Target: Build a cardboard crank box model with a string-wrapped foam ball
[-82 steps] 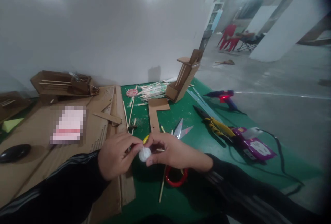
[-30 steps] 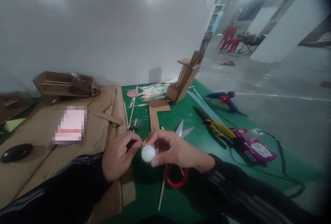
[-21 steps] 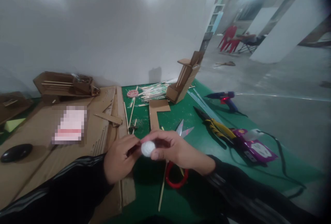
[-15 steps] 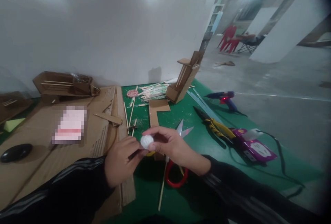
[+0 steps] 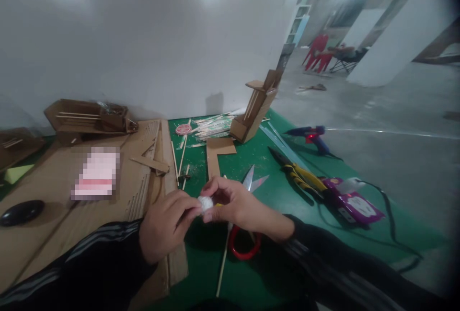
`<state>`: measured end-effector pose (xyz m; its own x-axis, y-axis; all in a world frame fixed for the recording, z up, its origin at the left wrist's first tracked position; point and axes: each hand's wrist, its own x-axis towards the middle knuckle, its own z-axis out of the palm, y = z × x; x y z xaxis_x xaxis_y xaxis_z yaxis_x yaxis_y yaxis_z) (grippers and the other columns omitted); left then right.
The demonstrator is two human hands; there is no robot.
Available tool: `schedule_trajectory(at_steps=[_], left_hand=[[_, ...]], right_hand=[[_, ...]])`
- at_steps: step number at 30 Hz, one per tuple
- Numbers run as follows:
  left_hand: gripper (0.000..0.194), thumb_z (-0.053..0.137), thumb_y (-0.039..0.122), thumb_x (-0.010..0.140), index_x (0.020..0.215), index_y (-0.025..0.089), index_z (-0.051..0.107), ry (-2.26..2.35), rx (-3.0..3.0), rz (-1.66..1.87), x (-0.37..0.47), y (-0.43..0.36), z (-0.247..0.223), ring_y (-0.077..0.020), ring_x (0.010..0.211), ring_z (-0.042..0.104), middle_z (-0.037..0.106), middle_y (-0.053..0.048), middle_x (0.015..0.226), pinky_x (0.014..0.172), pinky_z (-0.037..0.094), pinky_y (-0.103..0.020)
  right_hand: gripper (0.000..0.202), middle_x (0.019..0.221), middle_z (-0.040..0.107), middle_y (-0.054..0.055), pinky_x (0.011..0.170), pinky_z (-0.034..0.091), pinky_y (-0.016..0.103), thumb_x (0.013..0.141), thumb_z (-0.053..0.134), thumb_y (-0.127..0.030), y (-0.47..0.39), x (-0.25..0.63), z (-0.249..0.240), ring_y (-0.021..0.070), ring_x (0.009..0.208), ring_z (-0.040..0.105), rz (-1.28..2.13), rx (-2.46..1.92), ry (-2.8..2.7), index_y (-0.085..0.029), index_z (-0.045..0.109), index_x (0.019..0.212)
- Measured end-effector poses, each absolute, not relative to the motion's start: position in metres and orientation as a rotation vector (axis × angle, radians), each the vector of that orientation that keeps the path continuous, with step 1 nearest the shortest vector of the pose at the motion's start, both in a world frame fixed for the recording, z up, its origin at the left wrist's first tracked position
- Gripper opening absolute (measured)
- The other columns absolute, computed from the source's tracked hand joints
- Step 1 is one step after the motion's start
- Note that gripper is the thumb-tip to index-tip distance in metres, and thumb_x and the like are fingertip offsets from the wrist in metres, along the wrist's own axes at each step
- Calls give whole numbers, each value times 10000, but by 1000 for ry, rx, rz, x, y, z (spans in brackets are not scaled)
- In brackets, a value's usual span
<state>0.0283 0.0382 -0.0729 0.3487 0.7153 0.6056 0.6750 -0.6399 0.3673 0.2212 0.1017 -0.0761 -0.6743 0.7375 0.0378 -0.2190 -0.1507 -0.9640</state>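
Observation:
A small, whitish ball with a rough surface (image 5: 206, 204) is between my two hands above the green tabletop. Thumb and fingers of my right hand (image 5: 232, 203) grip it from the right. From the left, the thumb and forefinger of my left hand (image 5: 168, 222) pinch at its edge; their tips are partly hidden. Below my right hand lie red-handled scissors (image 5: 245, 248), blades spread and pointing away. An angled piece of cardboard (image 5: 217, 150) lies just beyond the hands. A thin wooden stick (image 5: 223, 268) runs toward me beside the scissors.
Yellow-and-black pliers (image 5: 300, 179), a purple power strip (image 5: 354, 203) and a glue gun (image 5: 311, 133) with a lit red light lie right. A cardboard structure (image 5: 253, 109) stands behind, near bundled sticks (image 5: 215, 126). Left are cardboard sheets (image 5: 118, 177) and a black mouse (image 5: 22, 213).
My left hand has shifted slightly left and its fingertips now meet the ball's left edge. The ball has turned a little in my right fingers.

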Motion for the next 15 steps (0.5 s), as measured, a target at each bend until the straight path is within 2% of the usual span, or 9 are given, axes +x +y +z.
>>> schedule_trajectory(at_steps=[7, 11, 15], left_hand=[[160, 540, 302, 948, 855, 194, 611, 1291, 2441, 1184, 24, 42, -71, -130, 677, 603, 641, -1, 750, 607, 427, -231], [151, 578, 320, 924, 852, 199, 632, 1314, 2264, 1158, 23, 45, -71, -132, 665, 594, 629, -1, 745, 611, 428, -245], [186, 529, 311, 945, 839, 192, 624, 1377, 2102, 1133, 24, 47, -74, -142, 701, 613, 656, -11, 770, 638, 443, -255]], right_hand=[[419, 788, 664, -29, 662, 501, 234, 531, 904, -149, 98, 224, -75, 104, 715, 628, 2046, -565, -1493, -145, 605, 825], [479, 764, 691, -44, 638, 514, 211, 465, 924, -131, 95, 223, -75, 90, 676, 642, 2175, -534, -1399, -151, 607, 824], [433, 758, 695, -41, 604, 507, 173, 525, 892, -79, 92, 221, -71, 72, 653, 636, 2143, -514, -1358, -150, 615, 851]])
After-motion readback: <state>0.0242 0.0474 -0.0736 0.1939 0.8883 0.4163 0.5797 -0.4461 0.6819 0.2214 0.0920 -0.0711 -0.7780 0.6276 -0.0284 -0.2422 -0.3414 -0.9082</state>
